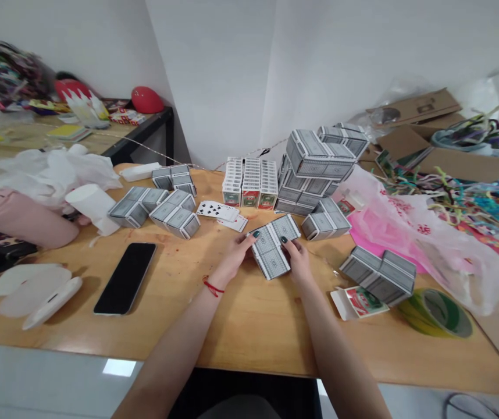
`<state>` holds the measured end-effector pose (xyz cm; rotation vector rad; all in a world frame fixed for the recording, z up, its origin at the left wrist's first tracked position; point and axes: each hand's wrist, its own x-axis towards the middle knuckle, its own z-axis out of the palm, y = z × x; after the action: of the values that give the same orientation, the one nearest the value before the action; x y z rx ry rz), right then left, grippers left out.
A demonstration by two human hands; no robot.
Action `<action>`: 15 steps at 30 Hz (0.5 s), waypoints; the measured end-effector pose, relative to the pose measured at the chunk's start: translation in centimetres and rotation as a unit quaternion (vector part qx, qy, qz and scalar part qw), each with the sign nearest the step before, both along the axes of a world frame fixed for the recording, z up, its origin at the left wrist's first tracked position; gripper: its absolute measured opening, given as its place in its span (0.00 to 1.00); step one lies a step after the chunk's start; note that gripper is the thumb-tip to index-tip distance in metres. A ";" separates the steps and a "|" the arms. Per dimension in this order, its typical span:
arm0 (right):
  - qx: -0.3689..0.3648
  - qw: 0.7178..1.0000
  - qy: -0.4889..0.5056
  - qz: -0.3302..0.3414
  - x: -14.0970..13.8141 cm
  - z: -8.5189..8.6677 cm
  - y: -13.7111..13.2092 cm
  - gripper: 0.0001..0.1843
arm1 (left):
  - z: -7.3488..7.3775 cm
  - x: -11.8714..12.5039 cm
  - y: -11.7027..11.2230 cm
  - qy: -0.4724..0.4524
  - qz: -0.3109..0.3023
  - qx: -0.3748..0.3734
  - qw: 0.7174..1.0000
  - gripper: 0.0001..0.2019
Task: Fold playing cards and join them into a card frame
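Between both hands is an L-shaped block covered in grey-backed playing cards point(270, 254). My left hand point(237, 251) grips its left edge, thumb on top. From the right, my right hand point(296, 256) grips it with the thumb near the inner corner. Fingers beneath the block are hidden. Just behind it lie loose face-up playing cards point(218, 212), and rows of card boxes point(250, 183) stand farther back. A similar card-covered block point(327, 220) sits to the right of the held one, in front of a tall stack of such blocks point(314, 166).
More card-covered blocks point(175, 213) stand at the left and another block point(380, 273) at the right, by an opened card box point(360, 302) and a tape roll point(437, 313). A phone point(126, 279) lies left, near an open white case point(42, 294). Plastic bags point(432, 244) lie at the right.
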<state>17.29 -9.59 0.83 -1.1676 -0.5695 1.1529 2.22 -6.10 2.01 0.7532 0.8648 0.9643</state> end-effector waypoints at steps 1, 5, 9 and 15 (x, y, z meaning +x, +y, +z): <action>0.002 1.000 -0.005 -0.003 0.0 -0.1 0.0 0.17 | 0.0 0.0 0.0 -0.001 -0.001 -0.002 1.000 0.14; 0.003 1.000 0.001 -0.002 0.1 -0.1 0.0 0.17 | 0.1 0.1 0.0 -0.001 -0.006 0.001 1.000 0.15; 0.023 0.999 0.044 -0.006 0.2 0.1 0.0 0.16 | 0.1 0.1 0.0 -0.010 -0.002 0.012 1.000 0.16; 0.037 0.997 0.050 -0.047 0.5 -0.1 0.3 0.13 | 0.2 0.3 -0.6 -0.003 -0.024 0.012 1.000 0.15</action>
<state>17.83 -9.33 0.75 -1.0561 -0.4712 1.0943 2.53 -6.72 2.24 0.7878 0.8273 0.9367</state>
